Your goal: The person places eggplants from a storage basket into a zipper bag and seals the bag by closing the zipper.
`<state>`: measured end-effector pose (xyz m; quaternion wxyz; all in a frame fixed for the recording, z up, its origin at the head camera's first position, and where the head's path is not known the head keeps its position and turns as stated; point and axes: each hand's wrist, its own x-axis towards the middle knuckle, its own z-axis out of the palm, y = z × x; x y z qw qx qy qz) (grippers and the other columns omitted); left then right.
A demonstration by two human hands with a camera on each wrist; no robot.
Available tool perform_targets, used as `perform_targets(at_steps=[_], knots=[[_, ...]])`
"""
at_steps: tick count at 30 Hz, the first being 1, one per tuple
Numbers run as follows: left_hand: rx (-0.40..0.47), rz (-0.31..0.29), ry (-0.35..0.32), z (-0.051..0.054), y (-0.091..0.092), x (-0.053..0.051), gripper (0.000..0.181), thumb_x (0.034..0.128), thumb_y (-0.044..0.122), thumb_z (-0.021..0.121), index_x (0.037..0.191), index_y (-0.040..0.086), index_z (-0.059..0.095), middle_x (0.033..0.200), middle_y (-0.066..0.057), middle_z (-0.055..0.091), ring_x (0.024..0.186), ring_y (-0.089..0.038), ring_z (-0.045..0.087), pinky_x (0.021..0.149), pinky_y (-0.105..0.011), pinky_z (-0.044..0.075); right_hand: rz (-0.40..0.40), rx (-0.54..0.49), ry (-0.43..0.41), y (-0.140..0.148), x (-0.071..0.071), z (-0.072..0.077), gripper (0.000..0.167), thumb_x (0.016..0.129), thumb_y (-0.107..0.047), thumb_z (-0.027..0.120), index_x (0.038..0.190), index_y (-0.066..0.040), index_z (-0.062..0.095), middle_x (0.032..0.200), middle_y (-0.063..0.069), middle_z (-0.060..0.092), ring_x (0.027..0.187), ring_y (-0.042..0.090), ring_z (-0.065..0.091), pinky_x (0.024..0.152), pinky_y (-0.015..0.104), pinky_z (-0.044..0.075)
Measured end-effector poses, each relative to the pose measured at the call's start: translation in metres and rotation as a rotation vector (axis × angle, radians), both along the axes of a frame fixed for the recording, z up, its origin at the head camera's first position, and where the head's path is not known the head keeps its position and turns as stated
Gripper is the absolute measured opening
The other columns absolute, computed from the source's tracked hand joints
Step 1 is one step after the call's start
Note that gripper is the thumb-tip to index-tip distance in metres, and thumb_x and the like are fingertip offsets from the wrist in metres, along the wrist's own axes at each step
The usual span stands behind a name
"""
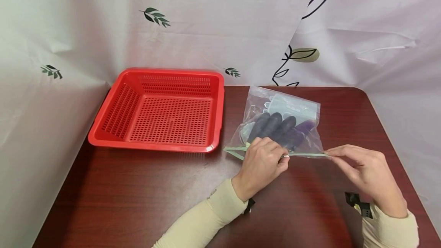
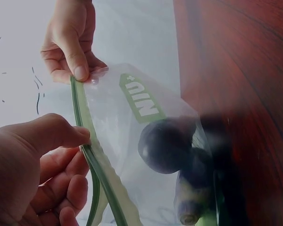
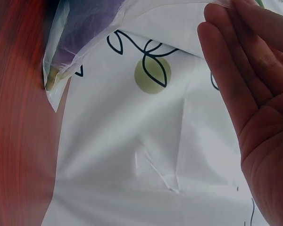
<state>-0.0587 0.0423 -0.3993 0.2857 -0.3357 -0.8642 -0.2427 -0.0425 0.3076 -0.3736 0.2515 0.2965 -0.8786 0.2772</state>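
Observation:
A clear zip bag [image 1: 256,100] with a green zip strip [image 1: 308,154] lies on the table. Inside are several dark purple, elongated vegetables [image 1: 273,125] that look like eggplants. My left hand [image 1: 263,160] pinches the strip between thumb and fingers near its middle. At the strip's right end, my right hand [image 1: 370,165] pinches the corner with thumb and fingertips. Left of my left hand, the two sides of the bag's mouth stand apart. The left wrist view shows a green printed label [image 2: 141,101] on the bag and both thumbs on the strip.
A red perforated plastic basket [image 1: 215,125] stands to the left of the bag on the dark wooden table [image 1: 165,190]. White sheets with leaf prints [image 1: 206,18] hang behind and at both sides.

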Motion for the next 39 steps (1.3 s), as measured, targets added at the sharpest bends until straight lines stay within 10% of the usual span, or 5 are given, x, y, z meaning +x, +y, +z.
perform_targets(at_steps=[39], knots=[[0.008,0.012,-0.022,0.0014,-0.0063,-0.0055,0.005,0.0794,0.015,0.074,0.078,0.019,0.076,0.075,0.012,0.068,0.075,-0.009,0.06,0.068,-0.025,0.041,-0.018,-0.009,-0.011,0.01,-0.0011,-0.0003,0.046,0.099,-0.051,0.055,0.085,-0.014,0.078,0.081,-0.006,0.073,0.083,-0.014,0.061,0.076,0.004,0.041]])
